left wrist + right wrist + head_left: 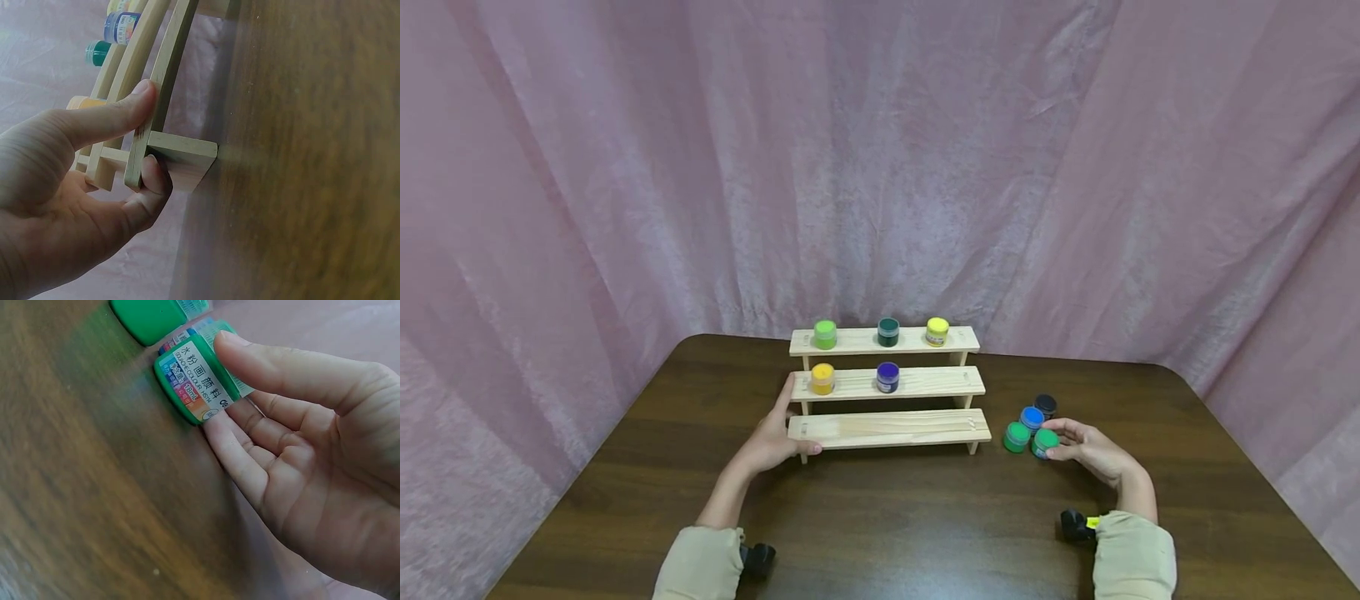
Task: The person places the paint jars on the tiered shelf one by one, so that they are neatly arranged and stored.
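left hand (771,438) grips and right hand (1096,454) pinches, the two well apart

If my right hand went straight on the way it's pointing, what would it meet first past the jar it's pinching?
Probably the blue jar or the other green jar, both just beyond the pinched green jar; I can't tell which comes first.

Past the black jar (1046,405), wide room ran to the far right corner of the tabletop (910,508)! The leftmost green jar (1017,437) left just a slim gap beside the front right corner of the rack (856,339). My left hand (771,439) plugged its left edge; the bottom step (887,428) lay passable, but an orange jar (822,379) and purple jar (887,377) obstructed the middle step (942,381).
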A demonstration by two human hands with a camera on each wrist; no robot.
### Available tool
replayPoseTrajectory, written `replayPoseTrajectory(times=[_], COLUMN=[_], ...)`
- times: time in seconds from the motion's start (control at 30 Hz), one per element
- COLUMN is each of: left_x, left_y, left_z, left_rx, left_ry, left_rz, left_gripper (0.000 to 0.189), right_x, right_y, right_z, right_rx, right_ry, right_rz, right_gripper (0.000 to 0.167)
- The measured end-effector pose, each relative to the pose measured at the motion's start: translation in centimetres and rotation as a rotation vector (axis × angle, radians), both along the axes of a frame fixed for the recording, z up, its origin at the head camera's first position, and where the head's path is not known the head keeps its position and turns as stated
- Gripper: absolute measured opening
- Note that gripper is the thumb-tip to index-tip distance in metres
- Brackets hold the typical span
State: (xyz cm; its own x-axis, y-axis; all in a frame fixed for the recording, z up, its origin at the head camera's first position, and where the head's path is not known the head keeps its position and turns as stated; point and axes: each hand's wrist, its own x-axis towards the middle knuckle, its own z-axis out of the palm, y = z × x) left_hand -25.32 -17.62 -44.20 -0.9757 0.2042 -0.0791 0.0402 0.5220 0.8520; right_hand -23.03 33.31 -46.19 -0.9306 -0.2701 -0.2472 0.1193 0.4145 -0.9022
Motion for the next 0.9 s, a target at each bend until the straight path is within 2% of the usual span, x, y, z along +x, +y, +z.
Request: replayPoseTrajectory(times=[0.63,0.9], left_x=[0.09,0.09], left_y=[0.08,0.05], left_z=[0.04,-0.01], left_rx=[-0.007,-0.018], left_ry=[-0.001,-0.001], left_rz=[-0.003,-0.004], left_gripper=[0.125,0.125], right_x=[0.52,0.65], right_y=[0.52,0.57], right_z=[0.25,0.62], right_rx=[-0.094,-0.154], right_ry=[-0.001,0.031], right_rz=[-0.045,-0.108], right_gripper=[0.058,0.050])
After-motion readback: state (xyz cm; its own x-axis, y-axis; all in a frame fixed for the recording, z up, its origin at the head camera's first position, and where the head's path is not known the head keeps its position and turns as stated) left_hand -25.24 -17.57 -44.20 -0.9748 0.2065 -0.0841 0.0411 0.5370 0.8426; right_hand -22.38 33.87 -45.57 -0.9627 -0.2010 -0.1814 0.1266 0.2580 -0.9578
